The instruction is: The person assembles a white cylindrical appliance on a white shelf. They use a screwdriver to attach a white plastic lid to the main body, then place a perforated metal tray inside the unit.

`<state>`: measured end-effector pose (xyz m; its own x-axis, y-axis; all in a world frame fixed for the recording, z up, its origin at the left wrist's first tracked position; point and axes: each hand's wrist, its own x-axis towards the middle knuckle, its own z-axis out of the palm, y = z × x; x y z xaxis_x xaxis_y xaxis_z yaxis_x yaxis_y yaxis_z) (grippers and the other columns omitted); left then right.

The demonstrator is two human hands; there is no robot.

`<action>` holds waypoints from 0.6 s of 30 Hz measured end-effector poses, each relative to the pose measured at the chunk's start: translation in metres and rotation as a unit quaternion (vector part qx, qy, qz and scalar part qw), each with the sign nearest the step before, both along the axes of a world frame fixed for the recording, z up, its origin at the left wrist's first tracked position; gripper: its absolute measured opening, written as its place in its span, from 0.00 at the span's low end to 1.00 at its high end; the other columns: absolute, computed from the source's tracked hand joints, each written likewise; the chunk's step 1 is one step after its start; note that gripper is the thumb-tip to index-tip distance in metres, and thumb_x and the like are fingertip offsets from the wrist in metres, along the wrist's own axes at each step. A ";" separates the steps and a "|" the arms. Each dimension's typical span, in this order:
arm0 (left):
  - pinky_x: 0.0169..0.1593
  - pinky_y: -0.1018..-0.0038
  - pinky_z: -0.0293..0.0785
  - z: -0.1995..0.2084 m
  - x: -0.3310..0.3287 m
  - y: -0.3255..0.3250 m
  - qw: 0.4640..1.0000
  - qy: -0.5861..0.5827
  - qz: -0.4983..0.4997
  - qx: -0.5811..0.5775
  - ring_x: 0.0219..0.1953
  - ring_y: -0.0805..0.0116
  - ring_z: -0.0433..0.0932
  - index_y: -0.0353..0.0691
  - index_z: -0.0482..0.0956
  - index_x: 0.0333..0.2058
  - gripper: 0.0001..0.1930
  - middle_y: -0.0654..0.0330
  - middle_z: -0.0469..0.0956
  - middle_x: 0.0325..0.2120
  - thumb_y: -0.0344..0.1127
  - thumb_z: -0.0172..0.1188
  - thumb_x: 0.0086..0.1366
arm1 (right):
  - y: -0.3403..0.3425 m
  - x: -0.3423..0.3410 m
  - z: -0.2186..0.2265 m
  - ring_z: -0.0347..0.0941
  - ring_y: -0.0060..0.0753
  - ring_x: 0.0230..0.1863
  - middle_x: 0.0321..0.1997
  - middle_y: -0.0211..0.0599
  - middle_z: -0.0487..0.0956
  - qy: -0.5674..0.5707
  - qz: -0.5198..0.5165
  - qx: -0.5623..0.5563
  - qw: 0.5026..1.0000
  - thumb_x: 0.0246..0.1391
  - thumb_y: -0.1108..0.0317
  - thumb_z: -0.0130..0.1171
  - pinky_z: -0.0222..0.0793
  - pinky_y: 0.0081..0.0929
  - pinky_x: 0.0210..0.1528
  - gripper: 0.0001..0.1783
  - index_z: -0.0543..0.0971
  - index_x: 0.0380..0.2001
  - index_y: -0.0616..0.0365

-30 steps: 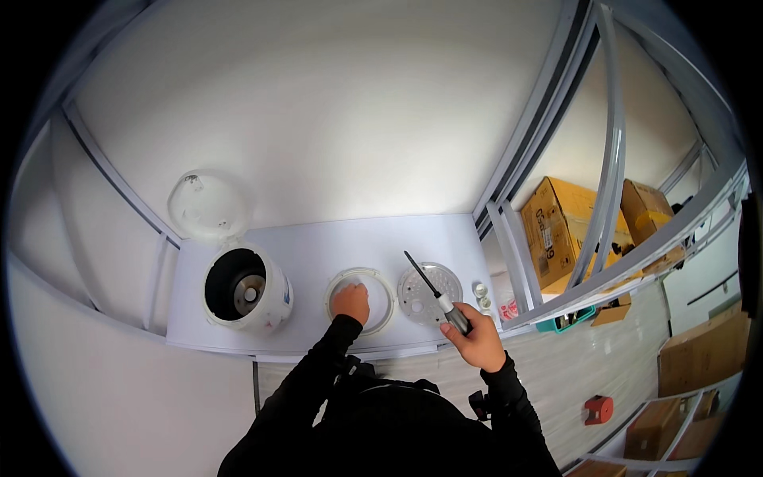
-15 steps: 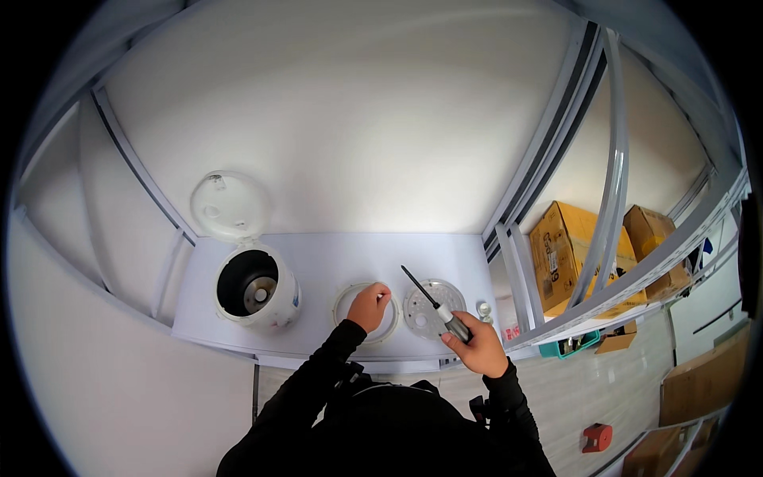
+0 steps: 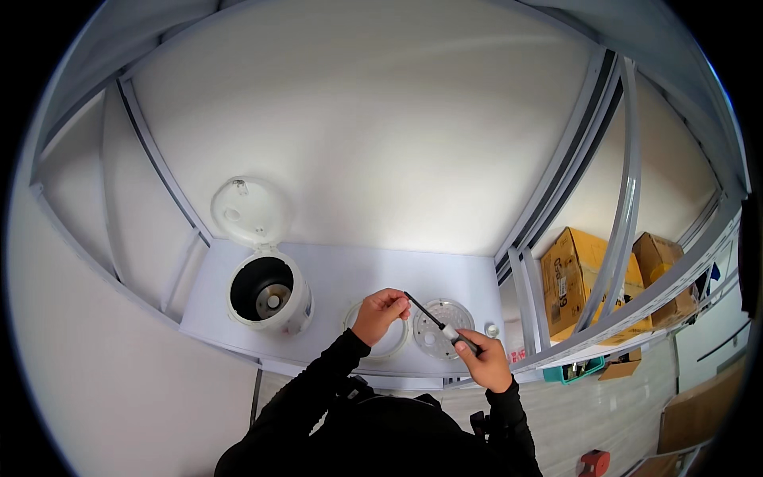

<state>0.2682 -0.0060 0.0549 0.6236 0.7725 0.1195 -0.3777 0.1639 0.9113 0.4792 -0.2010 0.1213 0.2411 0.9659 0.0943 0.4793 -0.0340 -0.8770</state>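
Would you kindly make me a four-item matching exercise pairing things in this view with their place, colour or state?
Things:
1. Screwdriver
2. White cylindrical appliance
3. Perforated disc
4. Bin

Descriptions:
A. Teal, at the right of the view
B. Standing with its lid raised
C. Lying on the table, right of the white ring
D. Held in the right hand

Pairs: 1-D, 2-B, 3-C, 4-A

Screwdriver shaft [image 3: 424, 309] of metal
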 end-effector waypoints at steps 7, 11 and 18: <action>0.45 0.70 0.77 -0.004 0.001 0.002 0.996 -0.041 -0.037 -0.074 0.38 0.66 0.78 0.33 0.76 0.46 0.08 0.56 0.79 0.37 0.31 0.52 0.78 | -0.002 -0.003 0.009 0.77 0.20 0.37 0.36 0.38 0.86 -0.007 -0.010 0.004 1.000 0.63 0.66 0.67 0.73 0.22 0.43 0.17 0.83 0.51 0.66; 0.44 0.72 0.80 -0.008 -0.002 0.005 0.993 -0.063 -0.038 -0.092 0.37 0.69 0.81 0.31 0.77 0.46 0.11 0.57 0.81 0.37 0.36 0.55 0.77 | -0.003 -0.001 0.006 0.76 0.18 0.36 0.35 0.38 0.86 -0.013 -0.010 0.023 1.000 0.62 0.67 0.68 0.73 0.21 0.42 0.17 0.83 0.50 0.66; 0.43 0.74 0.80 0.003 -0.016 0.007 0.997 0.062 -0.049 0.005 0.34 0.72 0.80 0.29 0.79 0.44 0.10 0.58 0.82 0.34 0.32 0.57 0.75 | -0.004 0.003 0.013 0.77 0.18 0.34 0.35 0.38 0.87 -0.036 0.000 0.015 0.999 0.57 0.68 0.72 0.73 0.21 0.38 0.17 0.85 0.48 0.64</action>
<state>0.2518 0.0010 0.0584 0.7064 0.7065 0.0438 -0.2443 0.1853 0.9518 0.4818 -0.2047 0.1346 0.2318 0.9626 0.1405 0.5414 -0.0077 -0.8407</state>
